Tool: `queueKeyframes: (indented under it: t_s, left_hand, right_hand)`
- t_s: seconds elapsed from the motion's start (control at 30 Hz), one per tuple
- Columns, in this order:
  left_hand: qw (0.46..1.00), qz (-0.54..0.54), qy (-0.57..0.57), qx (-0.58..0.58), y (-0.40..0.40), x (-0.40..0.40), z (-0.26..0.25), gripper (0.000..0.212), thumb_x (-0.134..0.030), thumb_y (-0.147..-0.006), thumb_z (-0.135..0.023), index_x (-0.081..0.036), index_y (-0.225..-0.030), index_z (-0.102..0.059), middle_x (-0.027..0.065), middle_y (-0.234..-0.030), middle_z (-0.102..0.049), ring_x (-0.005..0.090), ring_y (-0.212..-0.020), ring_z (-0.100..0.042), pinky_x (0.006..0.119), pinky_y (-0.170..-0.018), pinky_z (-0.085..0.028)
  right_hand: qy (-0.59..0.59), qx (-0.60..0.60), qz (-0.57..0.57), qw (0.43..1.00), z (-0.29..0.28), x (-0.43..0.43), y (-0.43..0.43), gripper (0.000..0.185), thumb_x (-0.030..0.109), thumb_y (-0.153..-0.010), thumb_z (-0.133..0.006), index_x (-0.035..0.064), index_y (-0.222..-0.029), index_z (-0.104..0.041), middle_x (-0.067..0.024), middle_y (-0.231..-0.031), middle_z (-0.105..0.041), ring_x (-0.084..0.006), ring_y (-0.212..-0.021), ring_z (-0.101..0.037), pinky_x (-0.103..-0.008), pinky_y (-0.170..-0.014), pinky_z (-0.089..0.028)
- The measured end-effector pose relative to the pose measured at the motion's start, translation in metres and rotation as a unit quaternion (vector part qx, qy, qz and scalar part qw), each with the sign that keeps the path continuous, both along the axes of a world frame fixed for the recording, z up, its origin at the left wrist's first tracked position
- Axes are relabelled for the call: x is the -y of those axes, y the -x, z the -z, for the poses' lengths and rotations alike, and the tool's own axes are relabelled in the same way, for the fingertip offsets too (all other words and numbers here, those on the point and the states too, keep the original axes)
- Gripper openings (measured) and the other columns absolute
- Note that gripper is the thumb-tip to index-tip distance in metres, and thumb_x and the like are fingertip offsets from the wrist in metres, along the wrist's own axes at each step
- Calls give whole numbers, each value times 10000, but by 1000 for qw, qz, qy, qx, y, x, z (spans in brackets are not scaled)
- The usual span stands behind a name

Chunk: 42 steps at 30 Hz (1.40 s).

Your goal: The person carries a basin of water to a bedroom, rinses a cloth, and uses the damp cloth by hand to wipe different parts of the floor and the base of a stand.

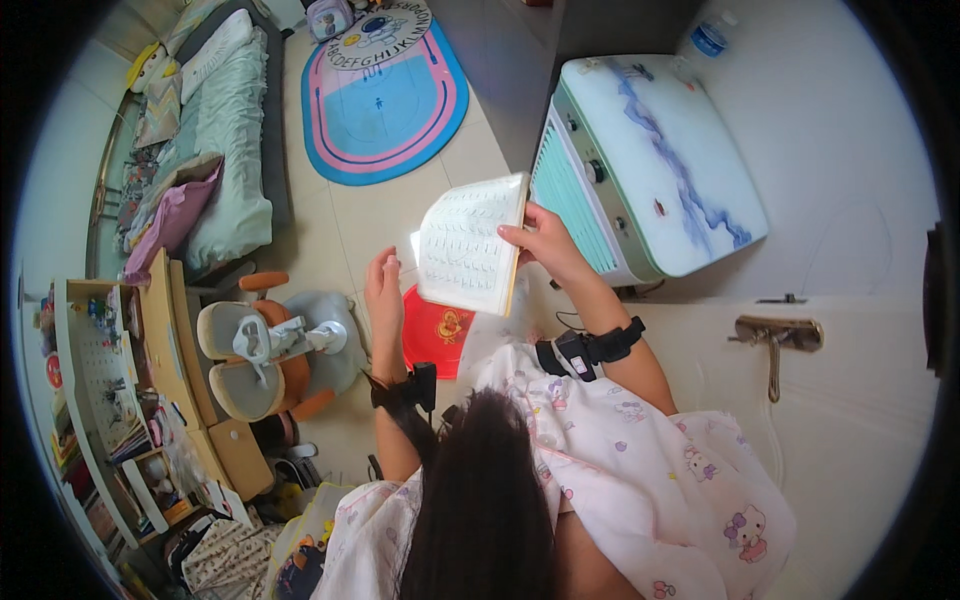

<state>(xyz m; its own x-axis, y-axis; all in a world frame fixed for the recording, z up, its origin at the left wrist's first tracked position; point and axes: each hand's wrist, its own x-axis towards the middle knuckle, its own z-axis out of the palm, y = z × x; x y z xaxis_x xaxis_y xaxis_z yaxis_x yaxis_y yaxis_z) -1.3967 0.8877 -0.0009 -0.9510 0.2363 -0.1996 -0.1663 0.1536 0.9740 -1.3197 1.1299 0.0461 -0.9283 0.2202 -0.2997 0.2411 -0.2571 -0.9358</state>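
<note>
An open notebook (471, 251) with rows of handwriting on its page is in the middle of the view, tilted. My right hand (551, 241) grips its right edge, the thumb lying on the page and the other fingers behind it. To the left of the notebook, my left hand (385, 289) is raised edge-on with loosely bent fingers. It is apart from the large page and appears to hold nothing. A small white corner of paper (415, 247) shows between that hand and the notebook. Below the pages is a red round stool or basin (431, 337) with a gold pattern, partly hidden.
A white-topped cabinet or heater (675, 165) with knobs stands to the right. On the left are a child's swivel chair (259, 352), a wooden desk (176, 337) with shelves and a bed (232, 142). A blue and pink rug (382, 112) lies on the tiled floor ahead.
</note>
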Motion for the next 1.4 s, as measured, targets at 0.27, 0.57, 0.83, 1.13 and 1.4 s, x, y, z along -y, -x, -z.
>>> queueKeyframes:
  t_s: [0.27, 0.57, 0.83, 1.13, 1.4]
  left_hand:
    - [970, 208, -123, 14, 142, -63, -5, 505, -167, -876, -567, -19, -1316, -368, 96, -1220, -486, 191, -1034, -521, 314, -871, -426]
    - [969, 118, -209, 58, 395, -38, -12, 552, -207, -879, -573, -10, -1332, -327, 71, -1239, -471, 152, -1116, -454, 300, -934, -374]
    - [996, 73, -7, 49, 554, 22, 2, 327, -164, -924, -488, -7, -1210, -491, 46, -1073, -569, 104, -967, -516, 266, -851, -421]
    - [953, 93, -113, 264, 694, 129, 11, 374, -170, -917, -483, 7, -1245, -455, 77, -1155, -570, 148, -1006, -558, 289, -874, -443]
    - [957, -93, -198, 189, 725, 247, -3, 409, -179, -924, -487, -3, -1286, -414, 94, -1222, -533, 169, -1090, -525, 310, -914, -429]
  right_hand:
    - [-199, -88, -4, 976, 1, 9, 190, 240, 198, -778, -713, -4, -748, -585, -7, -618, -565, -57, -573, -511, -222, -425, -423]
    - [-338, -199, -95, 915, -19, 34, 463, 177, 172, -830, -573, 2, -830, -624, -135, -773, -592, -281, -675, -594, -361, -625, -467]
    - [-648, -199, -258, 688, -47, 57, 646, 153, 160, -806, -538, 44, -817, -638, -138, -817, -607, -308, -720, -615, -377, -611, -495]
    - [-672, -247, -304, 628, -17, 142, 868, 387, 77, -729, -611, 7, -1104, -547, -126, -980, -564, -296, -799, -607, -377, -660, -510]
    - [-394, -450, -401, 694, 4, 272, 926, 401, 226, -722, -709, 24, -1050, -597, -97, -1040, -567, -266, -896, -580, -334, -764, -475]
